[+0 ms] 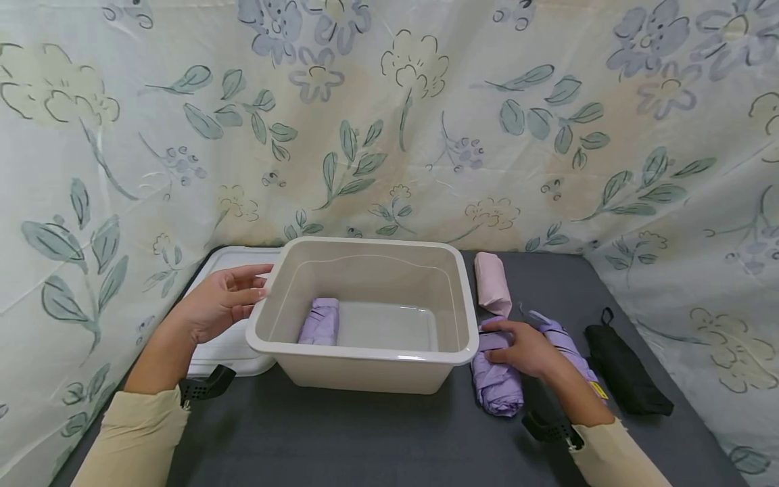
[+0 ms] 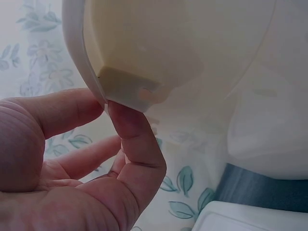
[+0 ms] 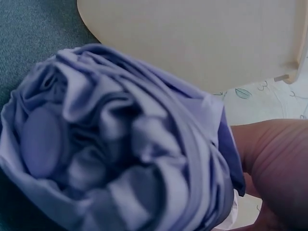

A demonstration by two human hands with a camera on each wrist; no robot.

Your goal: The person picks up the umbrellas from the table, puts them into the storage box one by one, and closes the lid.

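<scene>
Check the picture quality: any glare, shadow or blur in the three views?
Head: bright, a small glint inside the bin, soft shadows on the table; left wrist: dimmer, the left hand fairly clear; right wrist: dim, the near end of the purple bundle soft and out of focus.

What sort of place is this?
Probably a makeshift filming corner, perhaps indoors: flower-print cloth hangs around a dark tabletop, and a small black device is strapped on each wrist.

Both hands (image 1: 219,301) (image 1: 520,348) grip with bent fingers (image 2: 144,149), forearms (image 1: 159,358) (image 1: 575,385) well apart.
</scene>
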